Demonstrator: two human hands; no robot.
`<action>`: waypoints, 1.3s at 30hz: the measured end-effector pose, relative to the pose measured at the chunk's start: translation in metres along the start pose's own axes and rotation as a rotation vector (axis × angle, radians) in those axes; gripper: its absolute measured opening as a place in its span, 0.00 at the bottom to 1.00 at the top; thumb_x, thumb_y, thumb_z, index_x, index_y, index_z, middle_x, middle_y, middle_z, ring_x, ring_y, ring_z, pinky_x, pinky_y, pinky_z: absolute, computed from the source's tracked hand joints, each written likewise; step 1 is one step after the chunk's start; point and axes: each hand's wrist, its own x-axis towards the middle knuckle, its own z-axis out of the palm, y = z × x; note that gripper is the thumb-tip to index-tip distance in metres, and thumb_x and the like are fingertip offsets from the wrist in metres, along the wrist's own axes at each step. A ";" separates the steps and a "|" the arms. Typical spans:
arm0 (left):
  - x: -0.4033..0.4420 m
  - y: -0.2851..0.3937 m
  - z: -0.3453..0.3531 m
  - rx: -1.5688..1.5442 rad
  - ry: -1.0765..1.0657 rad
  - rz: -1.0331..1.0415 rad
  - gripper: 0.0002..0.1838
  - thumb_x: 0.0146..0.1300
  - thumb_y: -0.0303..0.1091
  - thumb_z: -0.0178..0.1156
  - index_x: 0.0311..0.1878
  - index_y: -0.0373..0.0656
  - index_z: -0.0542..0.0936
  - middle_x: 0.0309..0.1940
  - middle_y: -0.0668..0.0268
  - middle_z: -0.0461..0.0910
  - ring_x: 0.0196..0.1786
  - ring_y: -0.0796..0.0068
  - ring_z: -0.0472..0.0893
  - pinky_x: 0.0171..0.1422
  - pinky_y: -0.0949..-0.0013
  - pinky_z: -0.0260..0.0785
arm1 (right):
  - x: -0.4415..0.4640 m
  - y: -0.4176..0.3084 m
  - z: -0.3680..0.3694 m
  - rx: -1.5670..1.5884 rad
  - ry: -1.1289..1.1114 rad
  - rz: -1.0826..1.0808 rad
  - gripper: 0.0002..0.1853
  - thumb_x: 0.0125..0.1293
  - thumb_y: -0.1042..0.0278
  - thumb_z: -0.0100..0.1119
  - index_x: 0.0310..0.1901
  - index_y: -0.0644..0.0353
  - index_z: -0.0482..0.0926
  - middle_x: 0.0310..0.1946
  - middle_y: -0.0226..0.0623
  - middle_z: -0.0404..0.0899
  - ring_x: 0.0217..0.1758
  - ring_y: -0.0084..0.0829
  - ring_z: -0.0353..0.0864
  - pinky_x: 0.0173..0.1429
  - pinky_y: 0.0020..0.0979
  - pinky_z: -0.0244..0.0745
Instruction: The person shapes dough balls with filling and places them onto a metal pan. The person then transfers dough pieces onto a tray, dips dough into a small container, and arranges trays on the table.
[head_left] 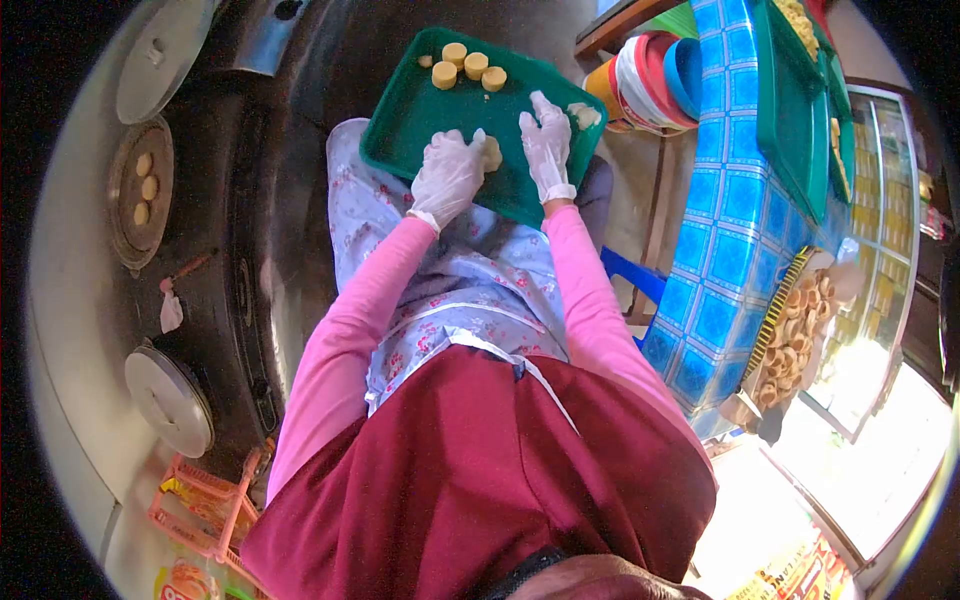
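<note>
A green tray (400, 130) rests across my lap, over a floral apron. My left hand (450, 172), in a clear glove, curls its fingers around a pale piece of dough (492, 154) low in the tray. To its right, my gloved right hand (547, 146) is over the tray with its fingers apart and nothing visible in it. Several round yellowish dough cakes (476, 66) stand at the tray's far side, with a small crumb of dough (425, 61) beside them. Thin whitish scraps (585, 116) lie at the right edge.
Left is a dark stove top with a round pan (141, 190) holding 3 flat cakes, and a lid (170, 402). Stacked buckets (655, 85) stand beyond the tray. On the right, a blue checked table (715, 230) carries green trays (790, 120) and a container of ring-shaped pieces (800, 335).
</note>
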 end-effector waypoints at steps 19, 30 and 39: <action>0.011 -0.020 0.013 -0.409 -0.130 -0.465 0.21 0.55 0.52 0.69 0.36 0.40 0.83 0.40 0.50 0.85 0.47 0.48 0.84 0.53 0.49 0.75 | -0.025 -0.026 0.009 -0.307 -0.329 0.146 0.22 0.53 0.47 0.73 0.36 0.59 0.81 0.37 0.52 0.85 0.44 0.54 0.85 0.47 0.50 0.79; 0.029 -0.025 0.008 -0.346 -0.154 -0.510 0.25 0.55 0.57 0.69 0.38 0.40 0.88 0.42 0.48 0.86 0.50 0.48 0.85 0.56 0.51 0.77 | -0.013 -0.019 0.013 -0.284 -0.313 0.180 0.25 0.50 0.43 0.75 0.34 0.60 0.83 0.37 0.52 0.86 0.43 0.53 0.86 0.47 0.49 0.79; 0.030 -0.022 -0.001 -0.344 -0.196 -0.530 0.25 0.58 0.57 0.66 0.39 0.40 0.88 0.43 0.48 0.87 0.51 0.48 0.85 0.57 0.51 0.76 | -0.012 -0.010 0.021 -0.312 -0.276 0.178 0.26 0.49 0.40 0.74 0.35 0.59 0.85 0.38 0.51 0.86 0.43 0.54 0.86 0.47 0.49 0.79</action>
